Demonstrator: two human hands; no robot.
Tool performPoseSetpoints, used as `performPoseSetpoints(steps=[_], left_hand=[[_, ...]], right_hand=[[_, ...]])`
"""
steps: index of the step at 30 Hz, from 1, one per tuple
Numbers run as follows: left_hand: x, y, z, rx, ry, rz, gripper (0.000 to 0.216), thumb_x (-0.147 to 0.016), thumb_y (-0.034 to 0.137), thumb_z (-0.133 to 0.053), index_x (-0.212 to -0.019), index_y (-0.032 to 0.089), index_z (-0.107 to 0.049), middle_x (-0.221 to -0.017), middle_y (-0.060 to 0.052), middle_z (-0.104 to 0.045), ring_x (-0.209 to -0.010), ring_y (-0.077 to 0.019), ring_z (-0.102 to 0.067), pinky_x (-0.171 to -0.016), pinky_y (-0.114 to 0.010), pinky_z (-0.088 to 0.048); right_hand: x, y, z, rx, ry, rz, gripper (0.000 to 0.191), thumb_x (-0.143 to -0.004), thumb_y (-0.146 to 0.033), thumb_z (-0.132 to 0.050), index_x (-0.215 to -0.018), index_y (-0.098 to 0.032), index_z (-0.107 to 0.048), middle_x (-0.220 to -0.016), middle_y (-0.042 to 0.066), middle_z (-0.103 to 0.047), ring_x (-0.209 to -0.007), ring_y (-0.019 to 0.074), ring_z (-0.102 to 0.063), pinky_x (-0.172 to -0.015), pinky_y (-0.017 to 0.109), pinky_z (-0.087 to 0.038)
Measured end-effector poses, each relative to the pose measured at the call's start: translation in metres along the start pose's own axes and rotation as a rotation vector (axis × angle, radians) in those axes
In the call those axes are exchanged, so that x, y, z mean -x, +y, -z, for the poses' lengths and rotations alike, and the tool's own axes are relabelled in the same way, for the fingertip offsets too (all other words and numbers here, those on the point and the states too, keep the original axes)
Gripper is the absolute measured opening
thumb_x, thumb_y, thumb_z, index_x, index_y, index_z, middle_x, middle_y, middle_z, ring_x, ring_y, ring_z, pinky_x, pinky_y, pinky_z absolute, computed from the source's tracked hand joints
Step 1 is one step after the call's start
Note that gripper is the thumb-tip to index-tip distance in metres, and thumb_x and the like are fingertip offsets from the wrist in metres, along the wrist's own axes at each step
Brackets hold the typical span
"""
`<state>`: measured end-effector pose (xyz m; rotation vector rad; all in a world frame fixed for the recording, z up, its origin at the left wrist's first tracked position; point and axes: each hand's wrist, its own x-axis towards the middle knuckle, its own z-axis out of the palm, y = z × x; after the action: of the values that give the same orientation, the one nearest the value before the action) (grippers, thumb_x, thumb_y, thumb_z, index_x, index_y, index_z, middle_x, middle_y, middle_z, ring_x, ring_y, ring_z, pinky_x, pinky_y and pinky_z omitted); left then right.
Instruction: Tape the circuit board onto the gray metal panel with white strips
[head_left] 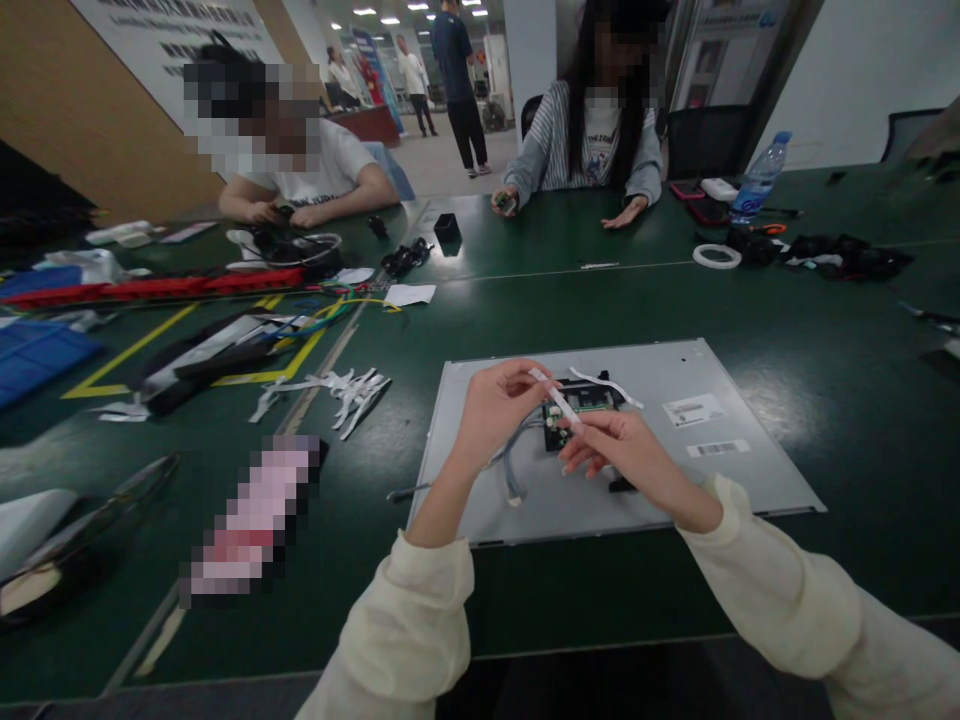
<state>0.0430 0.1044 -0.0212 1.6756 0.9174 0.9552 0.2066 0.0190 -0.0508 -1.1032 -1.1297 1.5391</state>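
A short white strip (556, 396) is stretched slantwise between my two hands. My left hand (504, 400) pinches its upper end, and my right hand (619, 445) grips the lower end between thumb and fingers. Both hands are above a flat grey metal panel (637, 500). Behind the strip, a green circuit board (592, 400) in a black frame sits on the panel, partly hidden by my hands. Grey cables (511, 470) run from the board to a white plug. Another white strip (606, 384) lies curved across the board's far edge. Two labels are stuck on the panel's right part.
White strips (349, 393) lie piled left of the panel, near a blurred-out phone (255, 520). Farther left are cables, a red bar (172, 285) and blue trays (45, 350). Two people sit across the green table (495, 300). A water bottle (759, 180) and a white ring (716, 257) stand far right.
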Motion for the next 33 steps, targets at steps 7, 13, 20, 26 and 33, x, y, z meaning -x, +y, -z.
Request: performPoseSetpoints(steps=[7,13,20,26,33], left_hand=[[-0.002,0.001,0.006,-0.134,0.123,-0.055,0.021,-0.079,0.032,-0.063,-0.086,0.014,-0.072,-0.084,-0.006,-0.073,-0.075,-0.0165,-0.067,-0.072,-0.028,-0.055],[0.006,-0.020,0.028,-0.153,-0.070,0.072,0.020,-0.076,0.030,-0.062,-0.084,0.013,-0.069,-0.080,-0.005,-0.071,-0.073,-0.0162,-0.066,-0.071,-0.028,-0.054],[0.019,-0.045,0.040,-0.311,-0.157,0.122,0.025,-0.072,0.021,-0.061,-0.096,0.016,-0.065,-0.085,-0.005,-0.070,-0.077,-0.0180,-0.068,-0.071,-0.028,-0.053],[0.017,-0.042,0.039,-0.278,-0.074,0.124,0.016,-0.073,0.026,-0.061,-0.085,0.015,-0.065,-0.075,-0.004,-0.069,-0.071,-0.0163,-0.066,-0.068,-0.027,-0.052],[0.016,-0.045,0.036,-0.347,-0.020,0.092,0.016,-0.074,0.030,-0.061,-0.080,0.016,-0.066,-0.070,-0.002,-0.069,-0.065,-0.0150,-0.064,-0.062,-0.023,-0.049]], right_hand=[[0.003,-0.001,-0.006,-0.044,-0.023,0.001,0.044,-0.084,-0.041,-0.056,-0.121,-0.017,-0.056,-0.090,0.008,-0.072,-0.068,0.0148,-0.069,-0.051,0.021,-0.052],[0.005,0.000,-0.003,0.053,0.066,0.078,0.055,-0.086,-0.034,-0.052,-0.137,-0.018,-0.039,-0.073,0.003,-0.069,-0.058,0.0134,-0.067,-0.046,0.020,-0.046],[0.005,0.007,-0.001,0.463,0.056,0.272,0.040,-0.089,-0.023,-0.045,-0.128,-0.018,-0.049,-0.080,0.004,-0.069,-0.071,0.0147,-0.067,-0.062,0.028,-0.052],[0.008,0.015,-0.012,1.076,-0.121,0.715,0.039,-0.090,-0.020,-0.043,-0.127,-0.013,-0.053,-0.128,0.011,-0.057,-0.123,0.0214,-0.048,-0.106,0.041,-0.039],[0.007,0.020,-0.019,1.329,-0.245,0.709,0.051,-0.090,-0.039,-0.046,-0.134,-0.013,-0.046,-0.138,0.012,-0.049,-0.137,0.0247,-0.029,-0.115,0.046,-0.022]])
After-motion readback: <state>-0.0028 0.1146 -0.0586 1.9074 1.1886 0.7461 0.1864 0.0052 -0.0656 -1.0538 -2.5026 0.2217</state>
